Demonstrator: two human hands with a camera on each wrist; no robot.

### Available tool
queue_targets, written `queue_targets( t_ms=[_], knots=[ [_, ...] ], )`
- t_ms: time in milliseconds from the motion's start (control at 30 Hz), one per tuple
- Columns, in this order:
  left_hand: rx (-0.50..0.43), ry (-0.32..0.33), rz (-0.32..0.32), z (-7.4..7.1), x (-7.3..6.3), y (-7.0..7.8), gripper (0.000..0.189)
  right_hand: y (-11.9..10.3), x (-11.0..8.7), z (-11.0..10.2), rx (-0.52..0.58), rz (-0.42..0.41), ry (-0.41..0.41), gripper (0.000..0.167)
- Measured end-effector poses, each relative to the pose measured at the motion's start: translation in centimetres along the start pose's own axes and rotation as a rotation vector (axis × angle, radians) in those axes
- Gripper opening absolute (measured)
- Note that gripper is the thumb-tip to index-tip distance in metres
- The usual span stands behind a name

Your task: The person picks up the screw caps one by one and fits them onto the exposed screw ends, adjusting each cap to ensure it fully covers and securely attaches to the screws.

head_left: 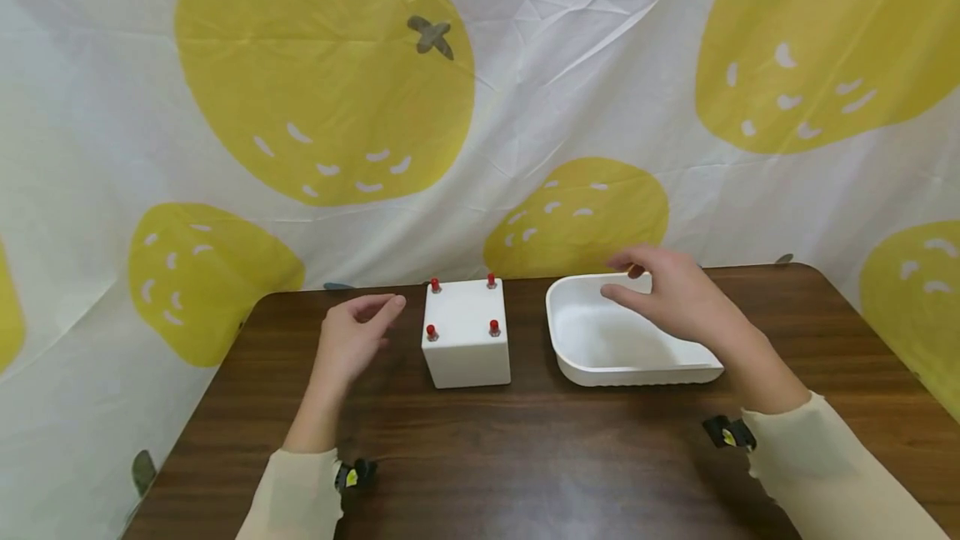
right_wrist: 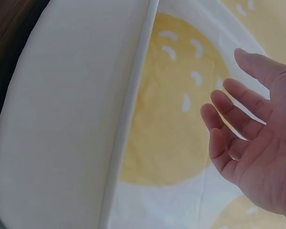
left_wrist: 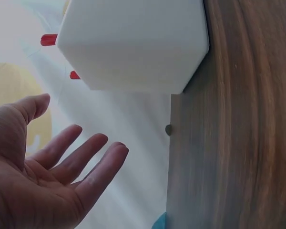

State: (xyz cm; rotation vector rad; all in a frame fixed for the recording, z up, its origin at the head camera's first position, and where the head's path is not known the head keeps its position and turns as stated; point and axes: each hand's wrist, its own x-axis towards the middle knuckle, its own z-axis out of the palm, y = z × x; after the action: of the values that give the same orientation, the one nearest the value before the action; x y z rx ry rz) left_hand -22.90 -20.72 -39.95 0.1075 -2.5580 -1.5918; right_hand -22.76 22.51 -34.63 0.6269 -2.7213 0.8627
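A white box (head_left: pixel 467 340) stands on the table, with several red-tipped posts (head_left: pixel 494 327) at the corners of its top. Just left of it hovers my left hand (head_left: pixel 358 336), apart from the box and holding nothing. The left wrist view shows that hand's fingers (left_wrist: pixel 100 174) loosely extended below the box. To the right of the box sits a white tray (head_left: pixel 600 332) with a rounded left end. Above the tray's right part is my right hand (head_left: pixel 671 294), which hides some of its rim. In the right wrist view its fingers (right_wrist: pixel 243 107) are relaxed around nothing.
The dark wooden table (head_left: pixel 525 457) ends at a back edge close behind the box and tray. A white cloth (head_left: pixel 375 240) with yellow fruit prints hangs behind it. Each sleeve carries a small black wrist device (head_left: pixel 356 474).
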Motion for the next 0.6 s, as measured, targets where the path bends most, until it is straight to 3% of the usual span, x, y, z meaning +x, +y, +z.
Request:
queue_targets(
  t_ms=[167,600],
  knots=[
    [0.122,0.029,0.040,-0.8,-0.7,-0.1,0.056,1.0,-1.3,-1.2,-0.036,0.020,-0.001,0.031],
    [0.297,0.109,0.153,-3.0,-1.9,-0.8,0.056,4.6,-3.8,-3.7,-0.153,0.068,-0.014,0.047]
  ],
)
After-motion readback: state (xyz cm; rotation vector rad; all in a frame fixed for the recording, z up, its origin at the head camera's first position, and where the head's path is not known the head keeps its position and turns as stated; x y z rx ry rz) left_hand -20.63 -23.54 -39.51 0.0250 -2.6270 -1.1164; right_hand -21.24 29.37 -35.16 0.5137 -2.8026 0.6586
